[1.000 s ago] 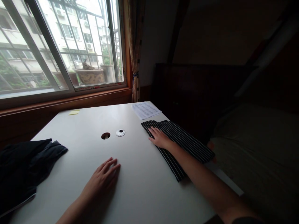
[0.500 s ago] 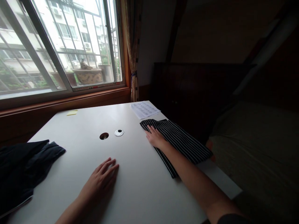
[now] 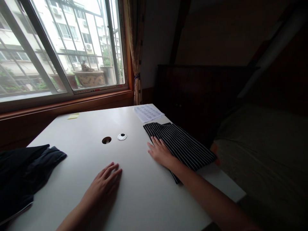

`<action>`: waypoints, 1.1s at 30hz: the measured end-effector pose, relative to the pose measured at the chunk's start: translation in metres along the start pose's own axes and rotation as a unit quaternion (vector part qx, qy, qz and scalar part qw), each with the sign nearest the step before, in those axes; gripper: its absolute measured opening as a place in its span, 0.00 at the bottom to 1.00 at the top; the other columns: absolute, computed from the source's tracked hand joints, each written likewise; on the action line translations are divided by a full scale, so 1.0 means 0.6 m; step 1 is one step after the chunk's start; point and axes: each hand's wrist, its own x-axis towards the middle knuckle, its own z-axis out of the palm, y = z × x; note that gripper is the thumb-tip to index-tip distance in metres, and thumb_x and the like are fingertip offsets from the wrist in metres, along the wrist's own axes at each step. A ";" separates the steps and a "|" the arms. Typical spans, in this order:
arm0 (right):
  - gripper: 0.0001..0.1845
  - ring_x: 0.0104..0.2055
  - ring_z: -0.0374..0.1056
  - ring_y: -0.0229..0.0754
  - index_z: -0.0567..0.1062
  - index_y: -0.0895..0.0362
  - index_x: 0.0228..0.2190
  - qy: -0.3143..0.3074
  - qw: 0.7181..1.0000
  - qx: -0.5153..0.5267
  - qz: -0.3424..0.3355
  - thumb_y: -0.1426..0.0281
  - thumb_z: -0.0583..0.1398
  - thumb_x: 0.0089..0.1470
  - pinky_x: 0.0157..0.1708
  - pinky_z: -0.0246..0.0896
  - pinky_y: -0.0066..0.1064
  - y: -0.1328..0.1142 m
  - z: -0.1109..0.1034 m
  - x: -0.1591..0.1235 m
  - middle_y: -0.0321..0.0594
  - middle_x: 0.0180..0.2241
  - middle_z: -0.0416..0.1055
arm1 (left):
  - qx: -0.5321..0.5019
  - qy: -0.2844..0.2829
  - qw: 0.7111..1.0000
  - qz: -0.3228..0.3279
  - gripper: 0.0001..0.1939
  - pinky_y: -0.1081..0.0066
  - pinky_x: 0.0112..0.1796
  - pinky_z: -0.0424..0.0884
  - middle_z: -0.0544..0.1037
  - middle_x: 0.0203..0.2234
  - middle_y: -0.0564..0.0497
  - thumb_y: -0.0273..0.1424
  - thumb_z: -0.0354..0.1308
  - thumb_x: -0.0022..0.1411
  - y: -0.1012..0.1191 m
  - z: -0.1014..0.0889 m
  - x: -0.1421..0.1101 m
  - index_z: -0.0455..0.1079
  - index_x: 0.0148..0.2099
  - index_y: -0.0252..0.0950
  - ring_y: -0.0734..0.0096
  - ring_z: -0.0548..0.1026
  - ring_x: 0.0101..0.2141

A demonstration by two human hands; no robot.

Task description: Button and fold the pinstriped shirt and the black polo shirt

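Note:
On the right of the white table (image 3: 134, 199) lies a flat, folded black garment with thin white stripes (image 3: 185, 141). My right hand (image 3: 160, 152) is at its left edge, fingers stretched out, partly over the cloth; the forearm hides part of the near side. My left hand (image 3: 103, 179) rests palm down on the bare tabletop, open and holding nothing. Beyond the left hand, toward the left edge, a crumpled dark garment (image 3: 24, 173) lies in a heap, cut off by the view.
Printed sheets of paper (image 3: 148, 112) lie at the far right corner, just behind the striped cloth. A yellow note (image 3: 73, 116) is at the far left. In mid-table are a round hole (image 3: 106, 140) and a silvery disc (image 3: 122, 137). A window (image 3: 62, 48) stands behind.
My right hand has slid back toward me along the striped garment's left edge. My left hand has stayed in place.

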 end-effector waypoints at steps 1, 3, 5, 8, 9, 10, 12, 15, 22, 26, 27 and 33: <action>0.28 0.73 0.40 0.54 0.64 0.56 0.65 -0.001 1.000 0.010 -0.021 0.59 0.50 0.69 0.69 0.35 0.51 -0.005 -0.004 -0.014 0.52 0.71 0.43 | -0.001 0.002 1.000 0.000 0.23 0.56 0.58 0.71 0.69 0.62 0.48 0.34 0.54 0.70 0.000 0.000 0.000 0.64 0.66 0.47 0.55 0.65 0.63; 0.27 0.72 0.44 0.50 0.65 0.56 0.64 -0.001 0.997 0.046 -0.064 0.59 0.49 0.69 0.69 0.36 0.49 -0.009 -0.016 -0.039 0.50 0.70 0.49 | -0.004 0.003 1.000 -0.002 0.23 0.56 0.58 0.71 0.69 0.62 0.48 0.34 0.54 0.70 0.000 0.000 0.000 0.64 0.66 0.47 0.55 0.65 0.64; 0.26 0.71 0.47 0.46 0.65 0.55 0.64 0.021 0.991 0.090 -0.093 0.61 0.47 0.70 0.69 0.38 0.47 -0.002 -0.029 -0.060 0.46 0.69 0.53 | -0.006 0.002 1.000 -0.005 0.23 0.56 0.58 0.71 0.69 0.63 0.48 0.34 0.54 0.70 0.002 -0.001 0.000 0.65 0.65 0.47 0.55 0.64 0.64; 0.26 0.70 0.51 0.44 0.63 0.54 0.65 0.078 0.987 0.123 -0.074 0.64 0.44 0.70 0.69 0.42 0.48 0.028 -0.041 -0.088 0.44 0.67 0.57 | -0.010 0.003 1.000 -0.004 0.22 0.57 0.58 0.71 0.69 0.62 0.47 0.34 0.54 0.70 0.004 -0.004 0.002 0.65 0.65 0.46 0.55 0.65 0.64; 0.27 0.70 0.50 0.45 0.61 0.54 0.66 0.088 0.987 0.119 -0.056 0.64 0.44 0.70 0.69 0.42 0.49 0.040 -0.042 -0.098 0.44 0.68 0.57 | -0.013 0.007 1.000 -0.002 0.22 0.57 0.58 0.71 0.69 0.62 0.47 0.34 0.53 0.70 0.005 -0.005 0.002 0.65 0.65 0.46 0.56 0.65 0.64; 0.27 0.71 0.49 0.46 0.60 0.53 0.66 0.090 0.989 0.108 -0.037 0.63 0.44 0.70 0.69 0.43 0.50 0.051 -0.039 -0.108 0.44 0.68 0.56 | -0.014 0.010 1.000 -0.001 0.22 0.57 0.58 0.71 0.70 0.62 0.47 0.34 0.53 0.70 0.005 -0.005 0.002 0.66 0.65 0.46 0.56 0.65 0.63; 0.30 0.72 0.46 0.48 0.55 0.53 0.68 0.078 0.994 0.076 -0.010 0.59 0.46 0.70 0.68 0.43 0.52 0.068 -0.030 -0.130 0.44 0.69 0.52 | -0.015 0.016 1.000 0.000 0.22 0.58 0.58 0.71 0.70 0.61 0.46 0.34 0.53 0.70 0.006 -0.005 0.003 0.66 0.64 0.46 0.56 0.66 0.63; 0.34 0.73 0.41 0.50 0.49 0.51 0.70 0.065 0.997 0.040 -0.007 0.56 0.49 0.68 0.69 0.42 0.53 0.071 -0.012 -0.161 0.43 0.71 0.46 | -0.009 0.016 1.000 0.002 0.22 0.57 0.58 0.72 0.70 0.61 0.46 0.34 0.53 0.70 0.005 -0.003 0.002 0.66 0.64 0.46 0.55 0.66 0.63; 0.33 0.74 0.33 0.53 0.52 0.50 0.69 0.057 0.998 0.029 -0.027 0.56 0.49 0.68 0.69 0.38 0.54 0.041 -0.001 -0.195 0.40 0.72 0.39 | -0.003 0.002 1.000 -0.001 0.23 0.56 0.58 0.71 0.68 0.63 0.48 0.34 0.53 0.70 -0.001 0.004 -0.001 0.64 0.65 0.47 0.55 0.64 0.64; 0.32 0.74 0.36 0.48 0.50 0.48 0.70 0.034 0.995 0.081 -0.039 0.54 0.45 0.70 0.69 0.40 0.52 0.070 -0.011 -0.183 0.38 0.72 0.41 | 0.001 0.004 1.000 0.006 0.23 0.56 0.58 0.71 0.68 0.63 0.47 0.34 0.53 0.70 -0.003 0.005 -0.002 0.64 0.66 0.47 0.55 0.64 0.64; 0.31 0.74 0.37 0.47 0.50 0.47 0.70 0.033 0.995 0.092 -0.035 0.55 0.44 0.70 0.69 0.41 0.51 0.083 -0.014 -0.178 0.38 0.72 0.42 | 0.000 0.004 1.000 0.007 0.23 0.56 0.58 0.71 0.68 0.63 0.47 0.34 0.53 0.70 -0.004 0.006 -0.002 0.64 0.66 0.47 0.55 0.64 0.64; 0.33 0.73 0.42 0.48 0.57 0.52 0.67 0.043 0.997 0.053 0.042 0.51 0.43 0.69 0.69 0.39 0.52 0.182 -0.011 -0.159 0.43 0.70 0.52 | -0.013 0.005 1.000 0.005 0.23 0.57 0.58 0.71 0.69 0.63 0.48 0.34 0.53 0.70 -0.003 0.003 -0.001 0.64 0.66 0.48 0.56 0.64 0.64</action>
